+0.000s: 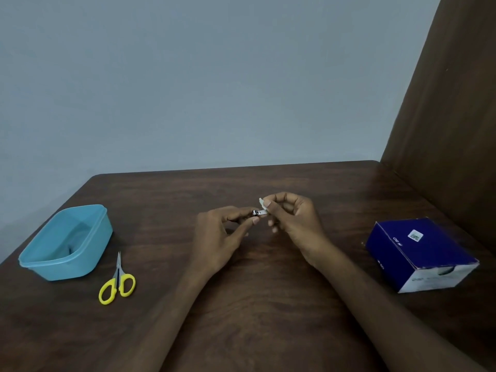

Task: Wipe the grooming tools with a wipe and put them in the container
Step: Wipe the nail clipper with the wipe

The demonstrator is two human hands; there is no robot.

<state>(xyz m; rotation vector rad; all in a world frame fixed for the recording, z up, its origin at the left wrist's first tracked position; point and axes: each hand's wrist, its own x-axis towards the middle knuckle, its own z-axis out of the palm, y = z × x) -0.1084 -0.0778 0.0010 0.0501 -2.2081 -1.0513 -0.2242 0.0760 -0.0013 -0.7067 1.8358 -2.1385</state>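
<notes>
Most of the small metal tool is hidden between my fingertips; only a short shiny stretch shows, too small for me to say what kind it is. The wipe peeks out as a pale scrap above my right hand, the rest buried in my curled fingers. Something dark lies inside the blue container, too blurred to identify. The print on the dark blue box is unreadable. My forearms run off the bottom edge.
</notes>
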